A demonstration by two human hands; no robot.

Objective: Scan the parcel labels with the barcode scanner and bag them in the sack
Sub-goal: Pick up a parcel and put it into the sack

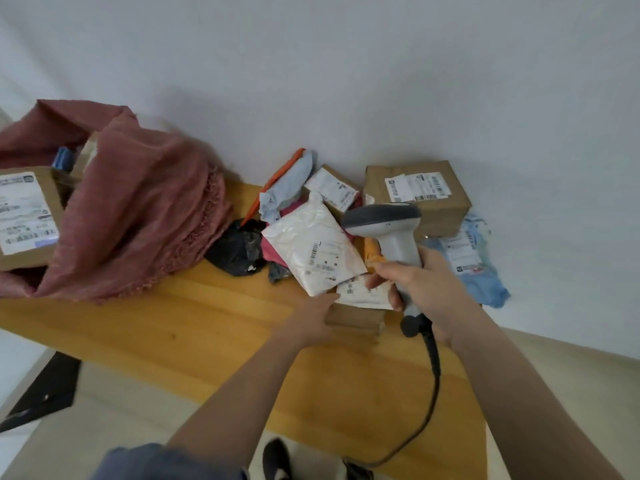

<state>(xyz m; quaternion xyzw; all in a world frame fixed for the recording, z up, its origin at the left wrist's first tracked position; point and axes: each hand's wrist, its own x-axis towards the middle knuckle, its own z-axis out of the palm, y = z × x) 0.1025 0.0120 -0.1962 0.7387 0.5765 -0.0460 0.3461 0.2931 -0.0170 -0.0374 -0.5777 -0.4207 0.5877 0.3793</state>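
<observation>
My right hand [420, 287] grips the handle of a grey barcode scanner [388, 225], whose head points left over a heap of parcels. A white poly mailer [313, 249] with a barcode label lies on top of the heap. My left hand [315, 318] reaches with straight fingers to the near edge of that mailer and touches a small brown box [356, 320] beneath it. The dusty-red cloth sack [138, 216] slumps at the table's left, with a labelled cardboard box [26, 216] at its mouth.
A wooden table [207, 341] stands against a white wall. A big brown box [419, 195] sits at the back right, a blue mailer [474, 261] at the right edge, a black bag [235, 249] beside the sack. The scanner's cable [433, 382] hangs off the front edge.
</observation>
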